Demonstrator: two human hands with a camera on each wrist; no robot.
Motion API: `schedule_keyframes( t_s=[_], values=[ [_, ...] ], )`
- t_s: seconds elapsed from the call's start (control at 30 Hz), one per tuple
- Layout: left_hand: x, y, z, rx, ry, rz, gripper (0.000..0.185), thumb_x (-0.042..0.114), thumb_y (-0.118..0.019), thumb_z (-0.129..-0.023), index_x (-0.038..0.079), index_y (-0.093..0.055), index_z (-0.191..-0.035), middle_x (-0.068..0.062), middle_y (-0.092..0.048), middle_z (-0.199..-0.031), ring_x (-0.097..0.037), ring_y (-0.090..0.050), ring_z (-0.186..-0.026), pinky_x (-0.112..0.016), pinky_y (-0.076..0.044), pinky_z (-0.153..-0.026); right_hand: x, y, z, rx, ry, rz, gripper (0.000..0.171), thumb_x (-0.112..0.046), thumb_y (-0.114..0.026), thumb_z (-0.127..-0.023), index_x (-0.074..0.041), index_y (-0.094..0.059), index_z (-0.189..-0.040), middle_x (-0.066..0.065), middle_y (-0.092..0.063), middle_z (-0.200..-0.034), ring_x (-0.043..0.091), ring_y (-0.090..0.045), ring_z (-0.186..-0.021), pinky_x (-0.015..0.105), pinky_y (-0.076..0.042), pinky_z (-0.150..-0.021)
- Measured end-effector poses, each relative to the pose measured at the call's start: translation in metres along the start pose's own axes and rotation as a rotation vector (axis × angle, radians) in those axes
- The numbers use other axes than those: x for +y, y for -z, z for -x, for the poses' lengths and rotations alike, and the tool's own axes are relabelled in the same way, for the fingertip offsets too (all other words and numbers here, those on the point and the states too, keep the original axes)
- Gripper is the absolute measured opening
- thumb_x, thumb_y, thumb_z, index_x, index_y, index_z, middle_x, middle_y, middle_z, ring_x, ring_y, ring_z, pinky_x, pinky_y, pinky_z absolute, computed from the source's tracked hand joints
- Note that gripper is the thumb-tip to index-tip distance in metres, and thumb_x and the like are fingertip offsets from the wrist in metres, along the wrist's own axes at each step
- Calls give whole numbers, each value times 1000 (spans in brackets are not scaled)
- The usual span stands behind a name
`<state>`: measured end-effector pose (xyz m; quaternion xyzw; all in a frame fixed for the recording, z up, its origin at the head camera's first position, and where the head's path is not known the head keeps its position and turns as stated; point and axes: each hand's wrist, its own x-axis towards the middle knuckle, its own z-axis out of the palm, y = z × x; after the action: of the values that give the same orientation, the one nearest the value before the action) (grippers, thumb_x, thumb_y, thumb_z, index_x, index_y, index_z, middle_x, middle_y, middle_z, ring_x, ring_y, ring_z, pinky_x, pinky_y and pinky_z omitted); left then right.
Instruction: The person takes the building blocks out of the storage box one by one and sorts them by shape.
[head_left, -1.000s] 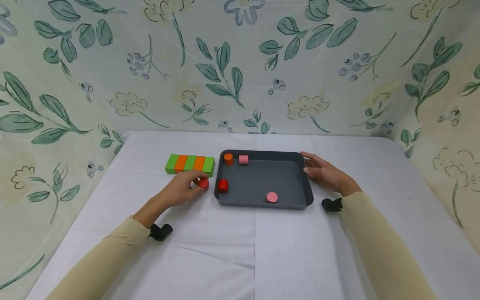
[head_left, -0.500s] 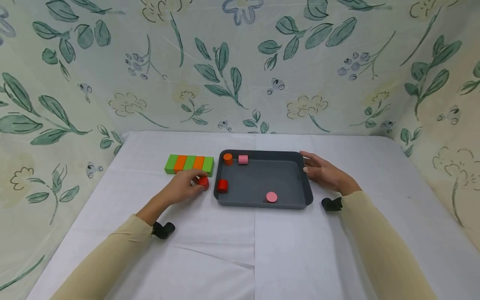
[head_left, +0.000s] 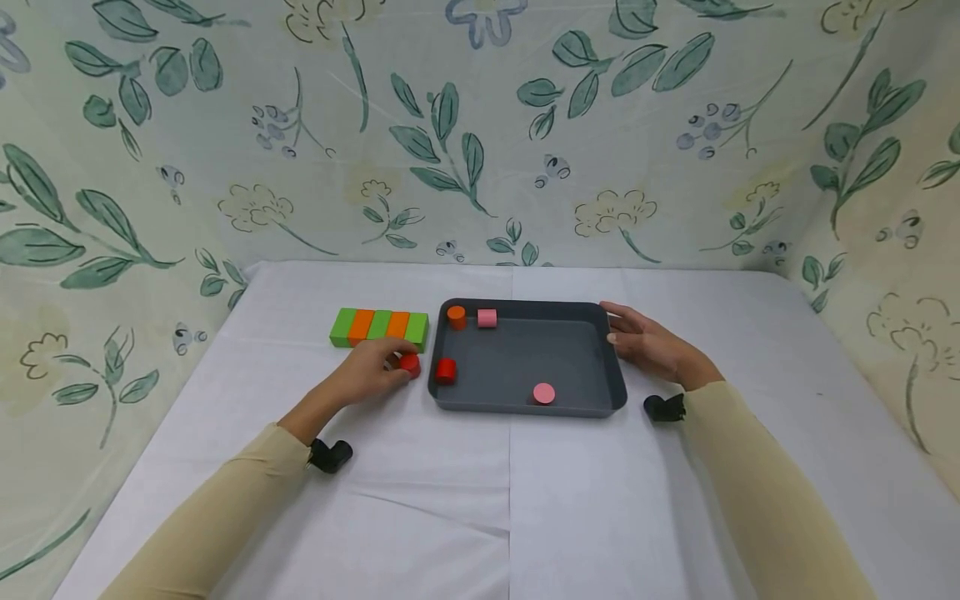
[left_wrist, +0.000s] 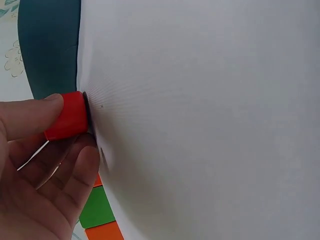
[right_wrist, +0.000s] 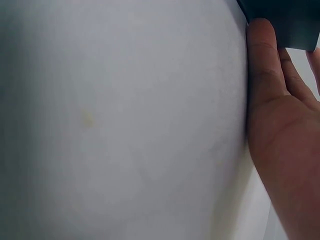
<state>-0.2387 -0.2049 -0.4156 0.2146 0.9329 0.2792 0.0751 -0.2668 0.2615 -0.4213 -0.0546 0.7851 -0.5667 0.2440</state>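
Note:
My left hand (head_left: pixel 369 372) holds a red cylinder (head_left: pixel 409 365) at the table, just left of the dark grey tray (head_left: pixel 517 410). In the left wrist view the thumb presses one side of this red cylinder (left_wrist: pixel 70 116), with the fingers curled behind it. My right hand (head_left: pixel 656 346) rests against the tray's right rim with its fingers extended; in the right wrist view its fingertips meet the dark tray wall (right_wrist: pixel 290 30). Inside the tray are another red cylinder (head_left: pixel 446 372), an orange cylinder (head_left: pixel 457 317), a pink cylinder lying on its side (head_left: pixel 487 318) and an upright pink cylinder (head_left: pixel 543 393).
Behind the left hand stands a row of alternating green and orange blocks (head_left: pixel 379 327), close to the tray's left rim. A white cloth (head_left: pixel 450 517) covers the table. Floral fabric (head_left: pixel 480 150) hangs along the back and sides.
My left hand and the red cylinder have shifted very slightly right, toward the tray. The right hand, the tray and its contents have stayed put.

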Motion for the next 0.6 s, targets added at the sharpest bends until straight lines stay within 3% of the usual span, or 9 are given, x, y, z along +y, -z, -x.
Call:
schedule_keyframes(
  t_s=[0.6],
  values=[
    [-2,-4,-3,2,10,-13,37,7,-69,-88,5,-65,-125,-11,-68,-112,-23,-62,-93,-36,-57,-85,1,1,0,2,1,-4,76,-17,-53,-101,-23,-6,-161,14,0,-169,38,-6,-156,60,-9,-124]
  ],
)
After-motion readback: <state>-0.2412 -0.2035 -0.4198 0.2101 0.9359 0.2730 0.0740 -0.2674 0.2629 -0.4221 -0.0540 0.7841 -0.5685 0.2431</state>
